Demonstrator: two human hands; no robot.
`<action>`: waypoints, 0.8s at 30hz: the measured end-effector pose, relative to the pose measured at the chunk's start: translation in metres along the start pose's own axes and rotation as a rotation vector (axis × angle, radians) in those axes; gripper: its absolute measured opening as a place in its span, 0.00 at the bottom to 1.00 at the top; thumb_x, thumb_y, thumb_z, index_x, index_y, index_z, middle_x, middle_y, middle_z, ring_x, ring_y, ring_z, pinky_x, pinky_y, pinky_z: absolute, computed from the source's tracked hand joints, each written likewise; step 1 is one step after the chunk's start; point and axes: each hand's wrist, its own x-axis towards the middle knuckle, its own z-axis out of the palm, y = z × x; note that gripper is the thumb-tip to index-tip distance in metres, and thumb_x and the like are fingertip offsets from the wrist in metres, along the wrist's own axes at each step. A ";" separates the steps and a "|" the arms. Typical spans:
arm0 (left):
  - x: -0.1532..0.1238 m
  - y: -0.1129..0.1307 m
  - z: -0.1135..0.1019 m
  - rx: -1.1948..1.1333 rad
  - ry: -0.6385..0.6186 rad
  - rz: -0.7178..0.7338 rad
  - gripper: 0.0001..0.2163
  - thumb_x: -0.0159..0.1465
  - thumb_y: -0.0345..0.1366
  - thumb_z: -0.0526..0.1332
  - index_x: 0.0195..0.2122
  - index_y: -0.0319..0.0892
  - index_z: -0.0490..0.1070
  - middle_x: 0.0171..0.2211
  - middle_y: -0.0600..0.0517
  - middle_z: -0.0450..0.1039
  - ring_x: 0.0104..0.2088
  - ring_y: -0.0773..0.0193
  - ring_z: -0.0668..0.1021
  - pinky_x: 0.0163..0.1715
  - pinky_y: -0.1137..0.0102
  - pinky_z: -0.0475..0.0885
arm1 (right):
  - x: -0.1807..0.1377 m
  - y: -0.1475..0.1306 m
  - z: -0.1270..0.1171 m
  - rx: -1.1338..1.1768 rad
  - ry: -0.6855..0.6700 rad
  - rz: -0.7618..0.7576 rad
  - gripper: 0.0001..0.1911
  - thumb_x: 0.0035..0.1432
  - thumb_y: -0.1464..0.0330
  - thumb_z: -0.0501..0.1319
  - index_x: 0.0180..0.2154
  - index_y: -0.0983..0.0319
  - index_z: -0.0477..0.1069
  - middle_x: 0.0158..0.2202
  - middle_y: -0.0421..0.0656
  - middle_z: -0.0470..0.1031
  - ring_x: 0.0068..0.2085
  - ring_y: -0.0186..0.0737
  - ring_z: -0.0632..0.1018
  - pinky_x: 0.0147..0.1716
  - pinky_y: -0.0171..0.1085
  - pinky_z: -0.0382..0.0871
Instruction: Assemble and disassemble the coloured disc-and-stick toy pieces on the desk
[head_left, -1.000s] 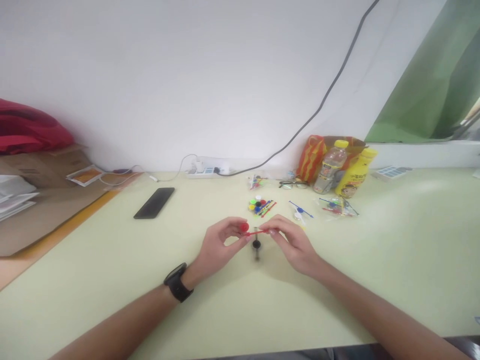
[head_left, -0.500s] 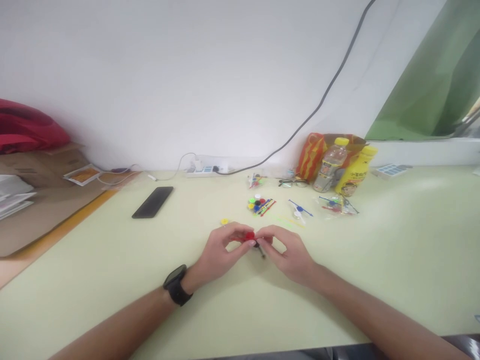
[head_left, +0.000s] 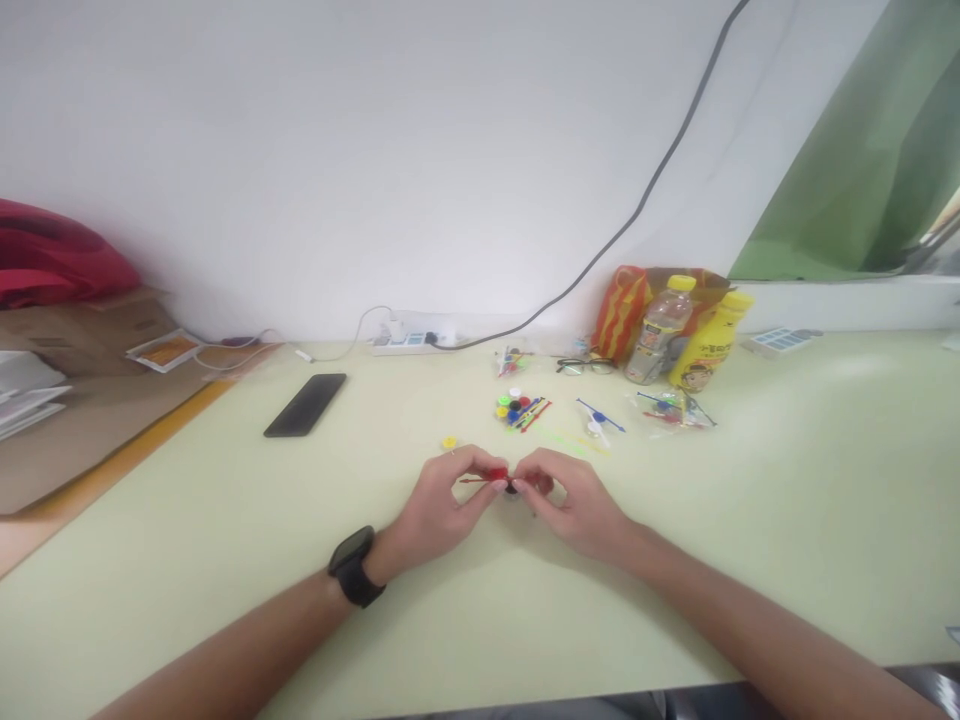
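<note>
My left hand (head_left: 442,505), with a black watch (head_left: 355,565) on its wrist, pinches a small red disc (head_left: 495,474) that has a thin red stick through it. My right hand (head_left: 574,500) meets it from the right, fingers closed on the other end of the same red piece. A small black disc (head_left: 511,489) sits just under the fingertips, touching or near the table. Both hands hover low over the pale green table (head_left: 525,600). A tiny yellow disc (head_left: 449,442) lies just beyond my left hand.
A heap of coloured discs and sticks (head_left: 521,410) lies further back, with more pieces in a clear bag (head_left: 675,410). Two bottles (head_left: 679,335), glasses (head_left: 585,366), a black phone (head_left: 305,404), a power strip (head_left: 409,341) and cardboard (head_left: 82,400) at left.
My hands have come closer together and dropped toward the table. The red stick now passes through the red disc, sticking out to the left. The yellow disc has come into sight.
</note>
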 end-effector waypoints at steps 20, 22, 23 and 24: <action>0.004 0.001 -0.006 -0.506 -0.176 -0.174 0.09 0.73 0.40 0.61 0.44 0.42 0.76 0.50 0.43 0.79 0.52 0.54 0.80 0.54 0.59 0.74 | 0.005 0.006 -0.008 0.101 0.032 0.060 0.06 0.69 0.64 0.60 0.43 0.58 0.73 0.35 0.41 0.73 0.33 0.37 0.74 0.32 0.37 0.69; 0.006 -0.001 -0.006 -0.572 -0.180 -0.202 0.07 0.70 0.40 0.65 0.42 0.42 0.76 0.47 0.44 0.79 0.49 0.55 0.80 0.52 0.60 0.75 | 0.004 0.009 -0.007 0.106 0.052 0.049 0.08 0.69 0.64 0.60 0.47 0.57 0.72 0.39 0.42 0.72 0.34 0.37 0.74 0.33 0.37 0.71; 0.006 -0.003 -0.006 -0.586 -0.173 -0.216 0.07 0.69 0.40 0.66 0.42 0.42 0.76 0.46 0.45 0.79 0.48 0.56 0.80 0.51 0.61 0.75 | 0.004 0.010 -0.008 0.100 0.066 0.041 0.09 0.69 0.63 0.60 0.49 0.57 0.72 0.41 0.43 0.72 0.34 0.37 0.74 0.34 0.38 0.72; 0.007 -0.004 -0.006 -0.593 -0.161 -0.232 0.08 0.68 0.40 0.67 0.42 0.42 0.75 0.44 0.45 0.79 0.46 0.57 0.80 0.50 0.62 0.75 | 0.004 0.011 -0.008 0.089 0.081 0.033 0.12 0.69 0.63 0.60 0.52 0.57 0.71 0.43 0.45 0.71 0.34 0.37 0.73 0.35 0.38 0.72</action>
